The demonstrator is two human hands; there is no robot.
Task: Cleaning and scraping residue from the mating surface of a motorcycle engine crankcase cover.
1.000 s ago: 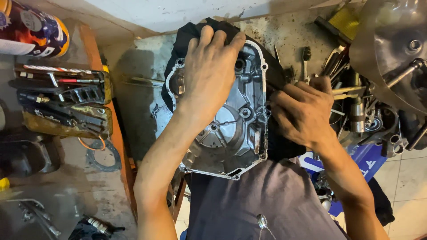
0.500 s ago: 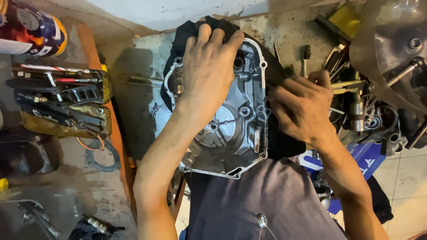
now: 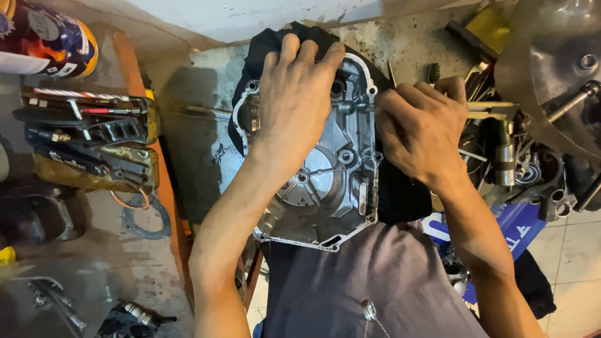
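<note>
Landmark: the engine cover (image 3: pixel 332 181), a cast grey metal casing with an irregular rounded outline, bolt lugs along its rim and a round boss at its middle. Inner face up, dull and greasy. It lies on a black cloth (image 3: pixel 400 194) that shows above and to the right of it, over a stained concrete bench (image 3: pixel 188 131).

Left hand (image 3: pixel 297 100): laid flat on the cover's upper half, palm down, fingers together and stretched, tips reaching past the top rim onto the cloth. Pressing, not clamped round anything.

Right hand (image 3: pixel 422 134): at the cover's right rim, knuckles up, fingers curled together toward the edge. Whether they pinch something there cannot be told; the fingertips are hidden.

Right of the cover: a heap of oily steel parts (image 3: pixel 507 156), shafts and sleeves, and a large rounded metal housing (image 3: pixel 551 69) with a smooth sheen. Below those, a blue printed sheet (image 3: pixel 513 231).

Left of the cover: a rusty tray of hand tools (image 3: pixel 87 144), a flat ring gasket (image 3: pixel 147 216) on the bench, and a printed can (image 3: pixel 44 37) at the far upper corner.

Below the cover: grey cloth garment (image 3: pixel 363 288) of the person.
</note>
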